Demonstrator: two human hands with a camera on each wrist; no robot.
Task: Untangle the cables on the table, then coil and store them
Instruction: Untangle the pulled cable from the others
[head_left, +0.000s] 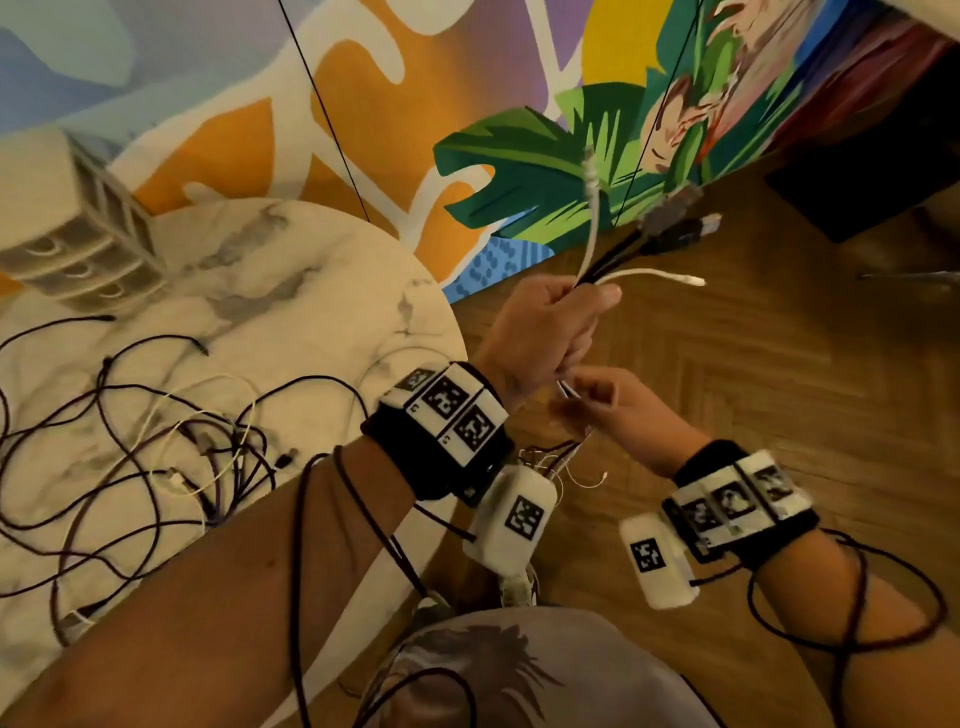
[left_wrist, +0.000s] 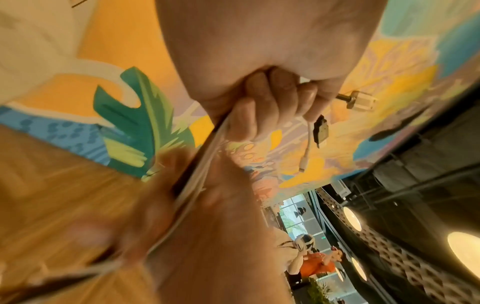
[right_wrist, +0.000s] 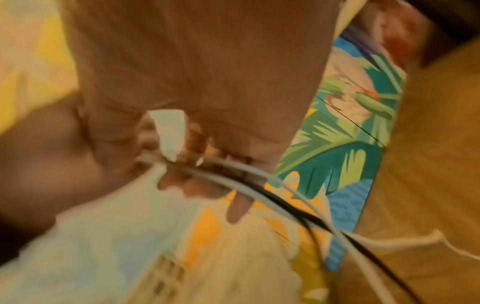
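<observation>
1. Head view: the left hand (head_left: 540, 322) is raised out past the edge of the round marble table (head_left: 332, 249), fist closed around a bundle of cables (head_left: 613, 260) — white ends and black USB-type plugs fan out above the knuckles. Just below it, the right hand (head_left: 597, 405) pinches the strands where they leave the fist. More cables (head_left: 171, 441), dark and white, lie in a loose tangle on the tabletop. A small pale drawer unit (head_left: 78, 228) stands at the table's far-left side.

2. Left wrist view: the left hand's fingers (left_wrist: 259, 107) are curled tight on the bundle; a white plug (left_wrist: 303, 162) and a black one (left_wrist: 320, 131) dangle beyond them. The right hand (left_wrist: 161, 216) is a blur lower down, on the same strands.

3. Right wrist view: blurred, but the right hand's fingers (right_wrist: 197, 185) are bent around white and black cables (right_wrist: 259, 185) that trail off toward the wooden floor (right_wrist: 428, 164).
</observation>
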